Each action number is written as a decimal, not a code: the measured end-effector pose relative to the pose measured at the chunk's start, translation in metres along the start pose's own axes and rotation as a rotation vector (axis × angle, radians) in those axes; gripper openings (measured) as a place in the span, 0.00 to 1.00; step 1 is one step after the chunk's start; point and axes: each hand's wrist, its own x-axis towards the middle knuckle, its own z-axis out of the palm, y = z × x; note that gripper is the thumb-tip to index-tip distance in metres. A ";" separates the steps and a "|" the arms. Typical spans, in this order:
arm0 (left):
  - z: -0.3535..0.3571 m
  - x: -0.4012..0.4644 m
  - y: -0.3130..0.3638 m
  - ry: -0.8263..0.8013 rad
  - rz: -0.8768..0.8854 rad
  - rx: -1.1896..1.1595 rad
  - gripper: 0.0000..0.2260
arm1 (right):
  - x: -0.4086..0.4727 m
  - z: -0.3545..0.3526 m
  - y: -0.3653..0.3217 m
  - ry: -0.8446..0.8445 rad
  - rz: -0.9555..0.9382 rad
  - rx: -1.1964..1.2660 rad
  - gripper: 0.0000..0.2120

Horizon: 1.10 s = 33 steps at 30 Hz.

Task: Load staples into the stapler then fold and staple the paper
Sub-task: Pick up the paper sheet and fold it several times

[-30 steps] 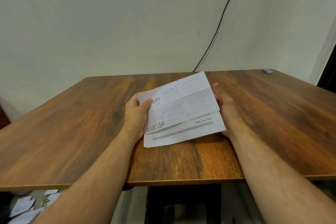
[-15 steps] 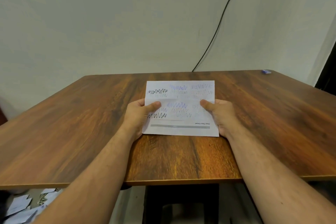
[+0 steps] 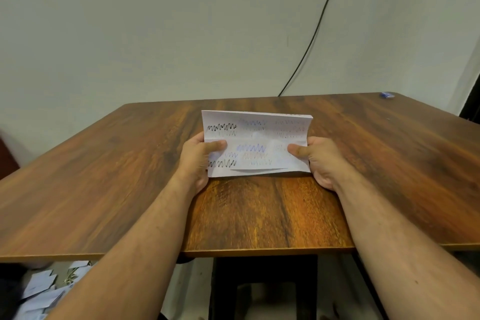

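A white paper (image 3: 257,138) with scribbled zigzag lines in black, blue and orange is held above the middle of the wooden table (image 3: 104,176). It is folded, with a crease across its middle and a loose flap along its near edge. My left hand (image 3: 200,161) pinches its left edge, thumb on top. On the other side my right hand (image 3: 317,161) pinches the right edge the same way. No stapler is in view.
A small blue object (image 3: 387,95) lies at the table's far right corner. A black cable (image 3: 311,34) runs down the wall behind the table. Scattered papers (image 3: 44,291) lie on the floor at the lower left. A dark stool (image 3: 262,286) stands under the table.
The paper was tilted and fanned a second ago, then squared up. Now its near part is folded over, hiding the printed strip, and both thumbs press on the top layer.
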 end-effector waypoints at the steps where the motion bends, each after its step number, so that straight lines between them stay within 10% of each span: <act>1: 0.001 0.000 0.001 -0.023 -0.017 -0.024 0.13 | 0.000 -0.001 0.000 0.009 -0.003 -0.005 0.08; 33: 0.004 -0.002 0.002 -0.021 -0.011 -0.052 0.12 | -0.007 0.004 -0.001 0.072 -0.097 -0.056 0.07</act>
